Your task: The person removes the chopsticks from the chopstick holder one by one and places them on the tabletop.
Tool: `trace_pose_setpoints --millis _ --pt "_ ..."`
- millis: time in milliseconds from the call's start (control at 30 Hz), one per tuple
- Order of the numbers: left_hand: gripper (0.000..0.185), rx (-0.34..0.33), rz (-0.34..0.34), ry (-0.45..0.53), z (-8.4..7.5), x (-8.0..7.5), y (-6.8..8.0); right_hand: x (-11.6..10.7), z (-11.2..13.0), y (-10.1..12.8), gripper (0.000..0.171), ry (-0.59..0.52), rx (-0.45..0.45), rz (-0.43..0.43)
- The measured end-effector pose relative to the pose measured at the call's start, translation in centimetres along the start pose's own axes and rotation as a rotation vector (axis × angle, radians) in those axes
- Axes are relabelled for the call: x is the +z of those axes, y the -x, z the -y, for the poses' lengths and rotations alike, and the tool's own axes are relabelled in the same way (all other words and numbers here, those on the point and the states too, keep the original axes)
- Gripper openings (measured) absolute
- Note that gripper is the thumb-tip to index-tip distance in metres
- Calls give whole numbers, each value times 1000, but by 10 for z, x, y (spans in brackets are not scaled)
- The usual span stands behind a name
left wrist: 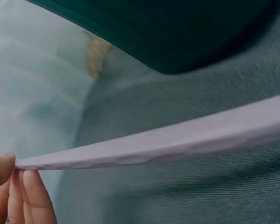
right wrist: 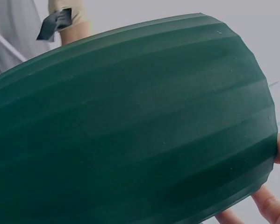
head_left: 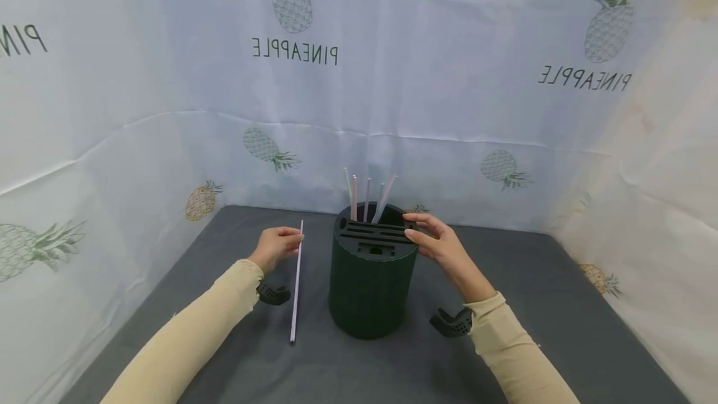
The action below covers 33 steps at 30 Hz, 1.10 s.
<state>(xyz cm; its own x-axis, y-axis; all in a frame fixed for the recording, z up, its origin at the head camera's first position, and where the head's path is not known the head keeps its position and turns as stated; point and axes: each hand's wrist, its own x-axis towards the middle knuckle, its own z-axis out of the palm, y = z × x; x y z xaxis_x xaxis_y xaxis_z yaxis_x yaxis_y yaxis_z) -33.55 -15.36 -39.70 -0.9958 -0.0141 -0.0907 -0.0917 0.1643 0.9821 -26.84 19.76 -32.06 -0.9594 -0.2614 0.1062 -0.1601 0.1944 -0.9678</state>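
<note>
In the head view my left hand (head_left: 277,247) pinches a long pale purple straw (head_left: 296,295) near its top, between thumb and fingertips. The straw hangs almost upright, left of a round dark green knife holder (head_left: 367,295) and apart from it. In the left wrist view the straw (left wrist: 144,144) runs rightward from the fingertips. My right hand (head_left: 443,245) grips the holder's right upper rim, thumb and fingers over the edge. In the right wrist view the ribbed holder (right wrist: 130,121) fills most of the picture, fingers (right wrist: 270,205) at its top end.
Several pastel straws (head_left: 354,198) stand in the holder's rear opening. Its front top has long slots and a smaller cutout. A dark grey cloth (head_left: 493,267) covers the table. Behind and at both sides hangs a white curtain (head_left: 392,92) with pineapple prints.
</note>
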Motion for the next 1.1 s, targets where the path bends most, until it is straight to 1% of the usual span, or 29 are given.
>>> trace_pose_setpoints --millis 67,167,267,467,600,867,1000,1100 --pt "32 -29 0 11 10 4 -4 0 0 0 51 4 2 0" --pt "29 -68 -4 25 21 9 -10 0 0 0 51 8 0 4" --pt "27 -101 -13 32 27 13 -13 0 0 0 51 6 -5 7" --pt "26 -135 -13 7 36 20 -14 1 1 0 50 0 -3 2" --pt "25 -129 -6 -4 40 22 -15 0 0 1 51 6 -4 1" --pt "25 -80 1 -36 42 25 -16 0 1 1 51 6 -2 -3" --pt "21 -63 -14 -94 42 28 -16 -1 2 1 50 6 7 -9" --pt "17 -63 -30 -158 41 30 -15 0 1 1 50 8 9 -6"
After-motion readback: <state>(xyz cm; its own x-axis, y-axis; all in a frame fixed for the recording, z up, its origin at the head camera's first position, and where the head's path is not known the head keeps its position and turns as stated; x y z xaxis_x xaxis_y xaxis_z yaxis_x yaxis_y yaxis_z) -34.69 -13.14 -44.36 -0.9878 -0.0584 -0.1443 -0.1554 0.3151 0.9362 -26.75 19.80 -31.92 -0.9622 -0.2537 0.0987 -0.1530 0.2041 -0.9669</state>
